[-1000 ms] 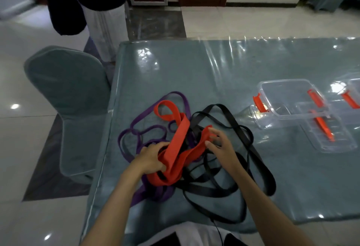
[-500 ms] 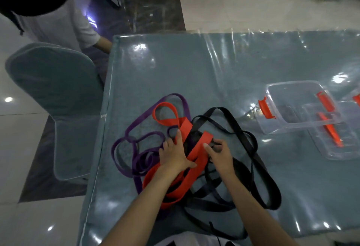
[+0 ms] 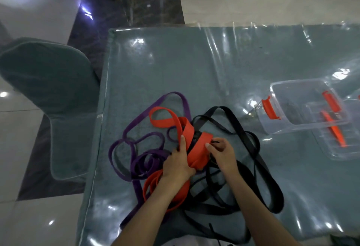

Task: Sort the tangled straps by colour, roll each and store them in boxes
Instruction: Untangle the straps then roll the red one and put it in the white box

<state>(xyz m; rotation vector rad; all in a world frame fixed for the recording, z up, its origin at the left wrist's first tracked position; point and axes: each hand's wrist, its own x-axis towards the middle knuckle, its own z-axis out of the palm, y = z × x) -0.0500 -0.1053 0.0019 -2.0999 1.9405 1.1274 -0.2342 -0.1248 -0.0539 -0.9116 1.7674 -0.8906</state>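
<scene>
A tangle of straps lies on the table's near left part. The red strap [image 3: 165,121] loops through the middle, the purple strap [image 3: 136,144] spreads to the left, and the black strap [image 3: 251,148] spreads to the right. My left hand [image 3: 178,163] grips the red strap from the left, index finger stretched along it. My right hand [image 3: 222,154] pinches the same red fold from the right, next to a black strand. Two clear boxes with red latches stand at the right: the nearer-left box [image 3: 303,107] and a second box [image 3: 339,138] overlapping it.
The table [image 3: 194,70] has a teal cloth under glossy clear plastic. A teal-covered chair [image 3: 48,82] stands just off its left edge. Tiled floor lies beyond the far edge.
The view has tilted down and closer. My left hand has slid round the red strap's fold and my right hand has closed in on it. A person at the far left has gone from view.
</scene>
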